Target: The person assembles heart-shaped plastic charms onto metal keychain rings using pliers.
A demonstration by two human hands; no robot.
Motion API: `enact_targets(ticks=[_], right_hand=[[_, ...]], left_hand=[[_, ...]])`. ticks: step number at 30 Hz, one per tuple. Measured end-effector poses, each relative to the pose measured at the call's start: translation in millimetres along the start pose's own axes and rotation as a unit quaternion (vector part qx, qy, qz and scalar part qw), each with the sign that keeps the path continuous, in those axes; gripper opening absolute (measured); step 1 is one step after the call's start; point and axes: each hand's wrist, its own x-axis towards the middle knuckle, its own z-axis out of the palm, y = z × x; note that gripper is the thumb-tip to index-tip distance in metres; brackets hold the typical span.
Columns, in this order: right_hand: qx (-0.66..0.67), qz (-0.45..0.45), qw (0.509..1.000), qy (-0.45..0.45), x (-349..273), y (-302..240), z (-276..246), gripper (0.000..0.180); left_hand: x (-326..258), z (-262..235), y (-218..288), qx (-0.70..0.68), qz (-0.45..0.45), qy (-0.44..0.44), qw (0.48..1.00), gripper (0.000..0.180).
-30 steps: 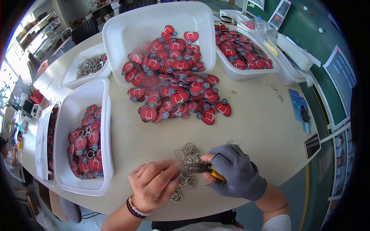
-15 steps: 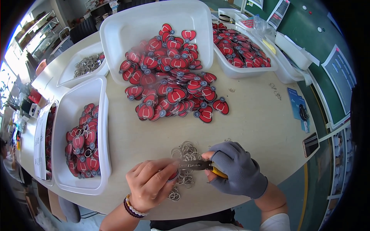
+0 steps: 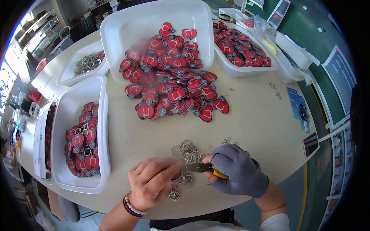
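Beige tabletop point(image 3: 254, 127): left hand point(image 3: 152, 184) pinches red charm point(image 3: 176, 176), gloved right hand point(image 3: 238, 175) grips pliers point(image 3: 202, 168); ring-fitting step underway, next needs steady alignment.

A single head-worn fisheye view looks steeply down from close above the near edge of the round beige tabletop point(image 3: 254, 127). It faces across that tabletop, whose far side rises toward the frame's top; edges bend near the rim.

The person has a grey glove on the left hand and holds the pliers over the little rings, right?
Not quite. The grey glove is on the right hand, which holds the pliers over the rings. The left hand is bare, with a bead bracelet on its wrist. The head view shows this.
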Motion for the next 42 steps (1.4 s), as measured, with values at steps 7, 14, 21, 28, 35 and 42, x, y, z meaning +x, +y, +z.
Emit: enact_targets(ticks=[7,14,21,28,35,42], right_hand=[[-0.019,-0.004,1.000,0.010,1.9,0.9,-7.2,0.035],[-0.044,-0.001,0.999,0.013,3.9,-5.0,-7.0,0.033],[0.004,0.012,1.000,0.004,0.7,-2.5,-8.1,0.032],[-0.004,0.012,1.000,-0.003,1.0,-3.2,-6.9,0.031],[0.031,0.021,0.999,-0.005,-0.1,-1.7,-6.2,0.029],[0.037,0.038,0.998,-0.041,-4.8,-0.2,-8.2,0.033]], left_hand=[[1.9,-1.7,0.7,0.000,-0.007,-0.002,1.000,0.047],[2.6,-4.4,1.6,0.004,-0.008,0.004,1.000,0.047],[2.0,-4.4,3.4,-0.013,-0.016,0.005,1.000,0.050],[1.0,-3.8,3.0,-0.011,-0.020,0.009,1.000,0.051],[2.6,-3.4,1.9,-0.010,-0.007,0.008,1.000,0.051],[4.0,-2.7,1.9,0.021,0.021,0.008,1.000,0.048]])
